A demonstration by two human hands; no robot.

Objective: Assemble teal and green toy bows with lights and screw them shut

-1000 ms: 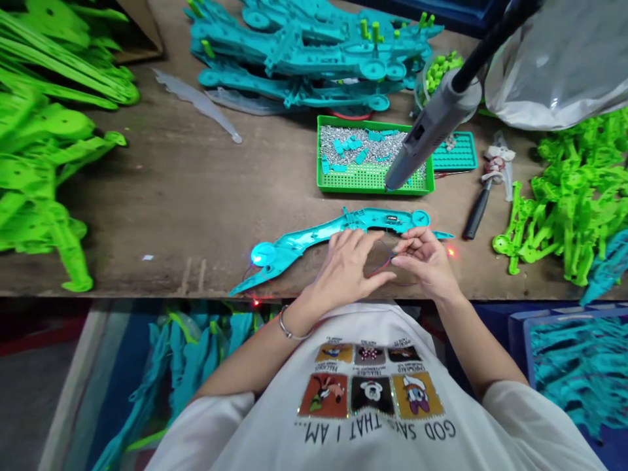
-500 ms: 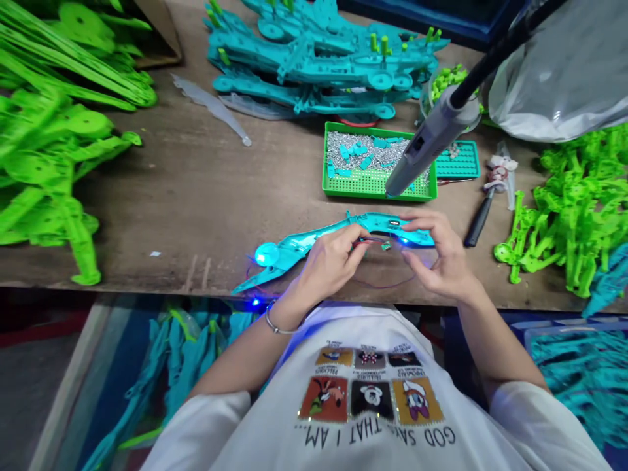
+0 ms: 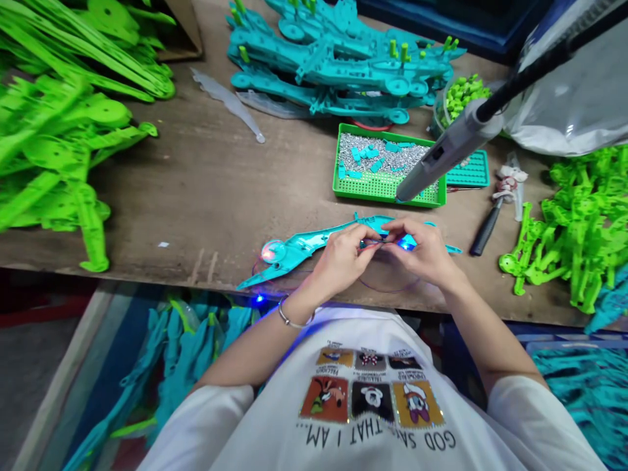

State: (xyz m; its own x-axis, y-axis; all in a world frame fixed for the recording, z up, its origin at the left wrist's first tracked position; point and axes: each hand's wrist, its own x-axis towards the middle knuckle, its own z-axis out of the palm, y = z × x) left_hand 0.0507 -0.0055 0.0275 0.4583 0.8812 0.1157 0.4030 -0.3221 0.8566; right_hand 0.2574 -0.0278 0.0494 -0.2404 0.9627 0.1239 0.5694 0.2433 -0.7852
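Blue plastic part [image 3: 309, 241]: lie and grip

Part lies on tabletop [image 3: 147, 196], close to the near edge. Long axis slants left–right; pointed tip aims near-left. Left hand [image 3: 343, 260] and right hand [image 3: 424, 252] meet, each grip pinching thin wires [image 3: 370, 246].

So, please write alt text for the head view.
A person's left hand and right hand hold thin wires by a curved turquoise part on a brown workbench. Behind it sits a green tray of small metal pieces.
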